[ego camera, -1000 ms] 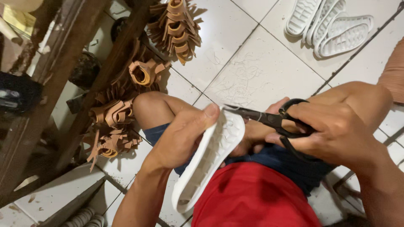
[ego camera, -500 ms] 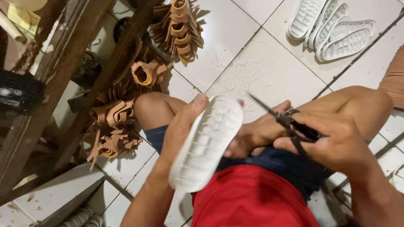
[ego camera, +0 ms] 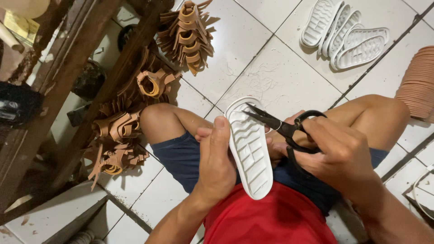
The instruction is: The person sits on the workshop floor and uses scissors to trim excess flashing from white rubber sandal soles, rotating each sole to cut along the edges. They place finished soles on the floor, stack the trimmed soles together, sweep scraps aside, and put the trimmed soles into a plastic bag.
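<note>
1. Since half a second ago the white sole (ego camera: pixel 249 149) has turned: its ridged tread now faces up, where before its edge tipped toward the camera, and the scissors (ego camera: pixel 289 131) have swung in so the open blades lie over its upper end.
2. The sole sits above the person's lap, over the dark blue shorts (ego camera: pixel 181 156), its rounded end pointing away toward the floor tiles.
3. The left hand (ego camera: pixel 217 160) is closed on the sole, thumb pressed along its left edge and fingers wrapped behind it.
4. The right hand (ego camera: pixel 341 156) grips the black scissor handles, fingers curled through the loops; the blades stand slightly apart, tips over the tread.
5. A red shirt (ego camera: pixel 271 217) fills the bottom of the view, and both bare knees are bent outward.
6. To the left, tan leather straps (ego camera: pixel 120 129) lie in curled heaps against a dark wooden frame (ego camera: pixel 68 77), with another bundle (ego camera: pixel 187 34) further off.
7. Well apart, at the top right, a row of white soles (ego camera: pixel 346 34) rests on the tiled floor (ego camera: pixel 253 49), and a stack of tan pieces (ego camera: pixel 420 83) sits at the right edge.
</note>
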